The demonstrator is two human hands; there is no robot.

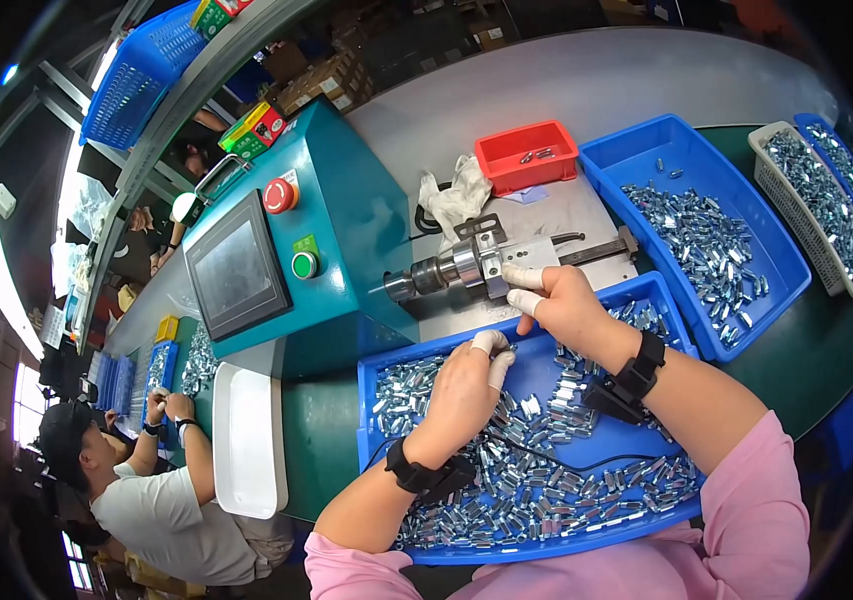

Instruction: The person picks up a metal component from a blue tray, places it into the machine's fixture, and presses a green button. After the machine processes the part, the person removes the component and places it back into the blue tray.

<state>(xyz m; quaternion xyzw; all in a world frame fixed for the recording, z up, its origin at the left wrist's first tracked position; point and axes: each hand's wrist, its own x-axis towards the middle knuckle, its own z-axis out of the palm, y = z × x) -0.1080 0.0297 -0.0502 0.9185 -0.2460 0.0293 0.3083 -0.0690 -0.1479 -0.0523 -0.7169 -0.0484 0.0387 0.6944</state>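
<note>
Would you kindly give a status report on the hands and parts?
Left hand pinched above front blue tray, contents unclear. Right hand at metal fixture. Metal parts loose in tray, black cable across some.

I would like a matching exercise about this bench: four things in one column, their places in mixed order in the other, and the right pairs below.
Things
1. Right hand
2. White tray
3. Left hand
4. Red bin

Places
A. Over the near blue bin of metal parts
B. Beside the crumpled white cloth
C. With fingertips at the metal clamp
D. Left of the near blue bin

Pairs: 1-C, 2-D, 3-A, 4-B
</note>
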